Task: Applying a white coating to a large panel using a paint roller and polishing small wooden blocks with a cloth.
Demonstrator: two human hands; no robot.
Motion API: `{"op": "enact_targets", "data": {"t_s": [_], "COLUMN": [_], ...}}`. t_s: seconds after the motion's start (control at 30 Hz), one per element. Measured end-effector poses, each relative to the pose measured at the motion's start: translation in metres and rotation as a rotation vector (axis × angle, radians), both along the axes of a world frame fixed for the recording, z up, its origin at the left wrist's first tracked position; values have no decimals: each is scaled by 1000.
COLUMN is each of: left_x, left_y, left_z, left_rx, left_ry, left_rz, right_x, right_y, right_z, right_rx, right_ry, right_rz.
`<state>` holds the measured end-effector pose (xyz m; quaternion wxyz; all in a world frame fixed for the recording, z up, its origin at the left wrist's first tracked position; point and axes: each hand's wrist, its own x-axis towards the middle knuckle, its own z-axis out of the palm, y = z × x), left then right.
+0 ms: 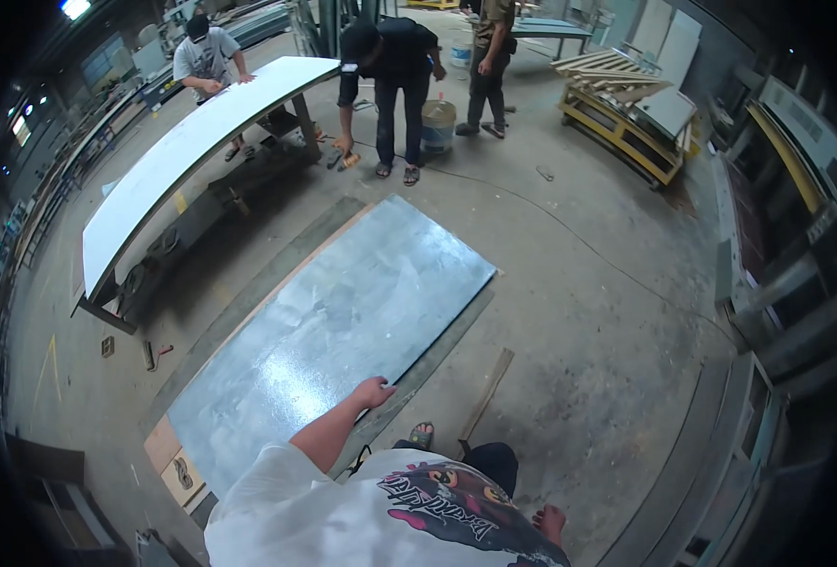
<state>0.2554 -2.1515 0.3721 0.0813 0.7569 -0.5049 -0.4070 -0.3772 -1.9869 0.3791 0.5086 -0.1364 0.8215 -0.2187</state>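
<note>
Fingers of the left hand (373, 392) grasp the metal sheet (343, 331) edge, tips hidden; right hand unseen.

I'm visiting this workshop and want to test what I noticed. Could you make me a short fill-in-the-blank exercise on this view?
1. The person's hand rests on the edge of a large grey metal ____ lying flat on the floor.
2. The long white panel lies on a ____.
3. A person in black bends over beside a ____ standing on the floor.
4. The person's feet wear ____.

Missing words: sheet; workbench; bucket; sandals
</note>
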Motion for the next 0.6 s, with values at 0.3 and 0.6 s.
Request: {"op": "enact_targets", "data": {"t_s": [0.3,0.6], "left_x": [-85,-208], "left_y": [-97,-184], "left_z": [-24,-61], "left_rx": [142,443], "left_ry": [-97,-82], "left_rz": [88,14], "right_x": [-53,-203], "right_y": [-228,-559], "right_z": [-41,-36], "right_rx": [23,-35], "right_ry": [-110,33], "right_rz": [363,378]}}
